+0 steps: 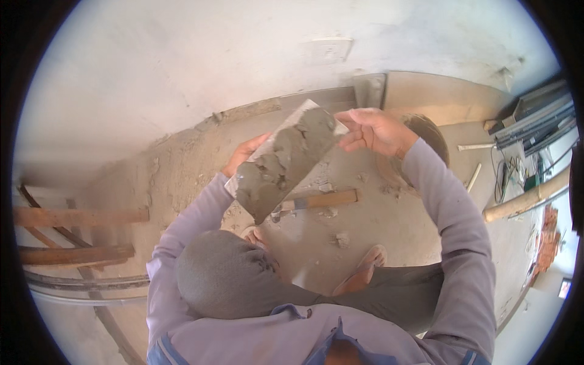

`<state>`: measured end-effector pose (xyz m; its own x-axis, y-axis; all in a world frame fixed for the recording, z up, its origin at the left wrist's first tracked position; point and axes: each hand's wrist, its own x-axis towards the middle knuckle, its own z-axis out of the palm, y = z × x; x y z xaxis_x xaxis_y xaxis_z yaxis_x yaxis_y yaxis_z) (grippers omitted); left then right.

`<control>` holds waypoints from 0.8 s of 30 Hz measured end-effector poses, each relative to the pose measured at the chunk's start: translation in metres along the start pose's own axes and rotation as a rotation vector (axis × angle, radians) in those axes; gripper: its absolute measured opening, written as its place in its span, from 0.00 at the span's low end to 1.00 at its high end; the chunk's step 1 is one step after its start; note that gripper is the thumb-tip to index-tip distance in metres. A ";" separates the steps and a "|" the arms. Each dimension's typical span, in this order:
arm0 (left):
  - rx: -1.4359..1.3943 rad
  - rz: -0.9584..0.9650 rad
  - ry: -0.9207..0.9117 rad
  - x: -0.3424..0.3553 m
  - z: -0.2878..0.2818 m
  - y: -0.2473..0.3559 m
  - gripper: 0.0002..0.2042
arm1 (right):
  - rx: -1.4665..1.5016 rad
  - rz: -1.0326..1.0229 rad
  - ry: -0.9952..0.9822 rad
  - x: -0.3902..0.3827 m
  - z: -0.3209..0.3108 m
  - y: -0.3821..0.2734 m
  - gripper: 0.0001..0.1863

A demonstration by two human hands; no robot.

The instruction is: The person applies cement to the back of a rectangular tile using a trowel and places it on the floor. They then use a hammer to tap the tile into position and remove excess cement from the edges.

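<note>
A rectangular tile [307, 107] with a thick, lumpy layer of grey mortar [283, 159] on its upper face is held aslant in front of me. My left hand [243, 155] grips it along its left edge, the fingers partly hidden behind it. My right hand [374, 131] is at its upper right end, fingers curled at the edge. Beneath the tile, a wooden-handled tool [331, 196] lies on the dusty floor, its head partly hidden. Behind my right hand stands a round pan or bucket [429, 134], partly covered by my arm.
A wall [213, 55] runs across the back, with a brown board [462, 100] leaning on it. Wooden planks [79, 216] lie at the left. Dark lengths of material [532, 115], a pole [526, 194] and red bricks [544, 237] are at the right. Rubble [342, 239] lies near my feet.
</note>
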<state>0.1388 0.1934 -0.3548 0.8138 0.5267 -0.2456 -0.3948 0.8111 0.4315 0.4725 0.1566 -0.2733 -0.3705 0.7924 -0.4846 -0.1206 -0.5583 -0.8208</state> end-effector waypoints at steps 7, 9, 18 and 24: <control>0.229 -0.096 0.313 -0.009 -0.042 0.010 0.20 | 0.151 -0.098 0.038 0.049 0.019 0.061 0.21; 0.307 -0.113 0.432 -0.017 -0.033 0.021 0.20 | 0.163 -0.131 0.083 0.055 0.027 0.070 0.18; -0.339 0.243 -0.043 -0.032 -0.205 -0.033 0.22 | 0.226 -0.241 0.288 0.100 0.048 0.106 0.14; -0.467 0.286 -0.074 -0.045 -0.197 -0.018 0.26 | 0.185 -0.175 0.386 0.143 0.052 0.125 0.16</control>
<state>0.0255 0.2050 -0.5232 0.6677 0.7368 -0.1064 -0.7378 0.6740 0.0371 0.3562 0.1872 -0.4298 0.0363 0.8926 -0.4493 -0.3262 -0.4144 -0.8496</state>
